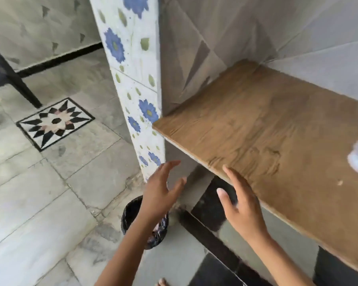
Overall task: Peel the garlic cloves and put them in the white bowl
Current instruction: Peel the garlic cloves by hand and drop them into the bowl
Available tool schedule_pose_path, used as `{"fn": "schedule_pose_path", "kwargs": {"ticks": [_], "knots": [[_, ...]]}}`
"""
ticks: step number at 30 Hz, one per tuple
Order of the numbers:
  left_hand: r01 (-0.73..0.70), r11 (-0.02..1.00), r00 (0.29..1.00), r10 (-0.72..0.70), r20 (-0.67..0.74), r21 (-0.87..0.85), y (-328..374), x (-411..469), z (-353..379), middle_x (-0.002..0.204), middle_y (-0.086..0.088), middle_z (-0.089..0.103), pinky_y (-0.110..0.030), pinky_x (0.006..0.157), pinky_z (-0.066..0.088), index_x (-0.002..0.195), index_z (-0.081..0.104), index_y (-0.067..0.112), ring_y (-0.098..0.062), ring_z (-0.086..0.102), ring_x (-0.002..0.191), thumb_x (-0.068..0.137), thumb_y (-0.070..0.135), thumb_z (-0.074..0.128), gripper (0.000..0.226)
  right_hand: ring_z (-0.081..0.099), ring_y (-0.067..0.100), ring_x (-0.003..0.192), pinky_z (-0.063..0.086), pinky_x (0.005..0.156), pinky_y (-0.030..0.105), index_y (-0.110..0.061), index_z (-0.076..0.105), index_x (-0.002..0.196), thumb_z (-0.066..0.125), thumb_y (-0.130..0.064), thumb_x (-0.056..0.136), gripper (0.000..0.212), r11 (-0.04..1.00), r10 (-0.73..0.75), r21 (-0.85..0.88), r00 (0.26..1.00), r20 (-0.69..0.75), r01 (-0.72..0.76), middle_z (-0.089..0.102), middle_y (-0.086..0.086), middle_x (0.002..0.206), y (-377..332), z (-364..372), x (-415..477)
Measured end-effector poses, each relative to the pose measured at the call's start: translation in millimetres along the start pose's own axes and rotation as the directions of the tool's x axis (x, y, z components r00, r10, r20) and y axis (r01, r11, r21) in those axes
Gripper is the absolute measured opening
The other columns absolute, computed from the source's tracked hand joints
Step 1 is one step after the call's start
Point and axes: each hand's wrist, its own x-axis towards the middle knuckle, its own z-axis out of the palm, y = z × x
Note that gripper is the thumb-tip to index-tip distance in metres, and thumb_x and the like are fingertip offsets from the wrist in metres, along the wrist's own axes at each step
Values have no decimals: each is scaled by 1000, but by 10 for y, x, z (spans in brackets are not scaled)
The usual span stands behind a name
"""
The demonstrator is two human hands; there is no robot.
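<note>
Both hands are spread open and empty at lower centre. The left hand [160, 195] hovers above a black-lined round bin [132, 211]; the right hand [241, 205] overlaps the brown wooden counter [267, 129] edge.

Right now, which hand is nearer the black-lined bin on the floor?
Left. The left hand hovers open directly above the bin; the right hand is off to its right, by the wooden counter edge.

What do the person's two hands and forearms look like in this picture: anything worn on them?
Both the left hand and right hand are bare: no gloves, rings, watch or bracelets show. The forearms are uncovered to the frame's edge, with no sleeve visible. Fingernails look short and unpainted.
</note>
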Motion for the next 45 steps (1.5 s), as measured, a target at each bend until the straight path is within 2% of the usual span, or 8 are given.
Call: {"fn": "schedule_pose_path", "kwargs": {"ticks": [7, 12, 20, 27, 32, 38, 42, 45], "knots": [[-293, 954, 915, 262, 307, 60, 1083, 198, 1190, 97, -7, 71, -33, 76, 49, 122, 57, 25, -26, 67, 84, 74, 52, 43, 57, 55, 21, 118, 42, 100, 28, -4, 52, 131, 47, -33, 90, 50, 957, 147, -181, 918, -367, -225, 57, 9, 130, 593, -1258, -528], [-385, 922, 861, 341, 377, 46, 1664, 140, 2242, 118, 2, 65, -27, 84, 46, 119, 61, 20, -20, 63, 102, 82, 28, 59, 39, 56, 20, 117, 47, 96, 33, -7, 54, 130, 44, -37, 90, 51, 889, 194, -301, 878, -437, -346, 59, 7, 129, 1099, -2080, -989], [-324, 890, 916, 210, 341, 321, 2045, 365, 3267, 103, -10, 67, -34, 74, 51, 110, 67, 13, -28, 64, 89, 86, 19, 59, 26, 63, 31, 105, 52, 86, 41, -1, 62, 118, 31, -41, 95, 55, 740, 240, -518, 887, -394, -430, 66, 16, 114, 1864, -2754, -1249], [-357, 770, 906, 148, 396, 529, 2115, 459, 3453, 97, -10, 63, -35, 65, 46, 99, 64, 8, -29, 61, 84, 92, 17, 48, 20, 56, 33, 119, 38, 99, 49, -2, 57, 125, 33, -40, 87, 59, 659, 427, -591, 878, -216, -466, 57, 18, 129, 2207, -2775, -1215], [-350, 811, 910, 175, 376, 469, 2182, 486, 3404, 87, -1, 66, -27, 61, 43, 90, 65, 14, -24, 62, 78, 85, 17, 55, 12, 24, 28, 141, 5, 114, 38, -8, 40, 141, 10, -51, 88, 75, 680, 451, -567, 875, -177, -466, 28, 13, 151, 2219, -2753, -1246], [-464, 866, 867, 402, 294, 184, 2712, 732, 3449, 74, 7, 65, -26, 58, 45, 81, 68, 17, -14, 60, 68, 82, 14, 60, 9, 44, 31, 130, 24, 108, 44, -7, 55, 130, 13, -50, 97, 69, 665, 479, -562, 858, -184, -492, 48, 15, 139, 2201, -2755, -1234], [-483, 808, 840, 319, 438, 337, 2910, 990, 3731, 87, 0, 69, -27, 61, 49, 87, 69, 16, -21, 63, 76, 84, 15, 51, 18, 28, 28, 140, 9, 114, 39, -9, 45, 138, 14, -52, 92, 70, 693, 470, -529, 863, -185, -490, 35, 13, 149, 2204, -2757, -1253], [-480, 717, 836, 199, 511, 506, 2949, 1111, 3900, 88, 0, 64, -21, 50, 36, 93, 69, 19, -20, 57, 71, 87, 18, 45, 25, 27, 27, 140, 6, 117, 34, -10, 44, 139, 18, -50, 90, 69, 700, 439, -523, 870, -223, -487, 34, 12, 149, 2195, -2750, -1240]]}}
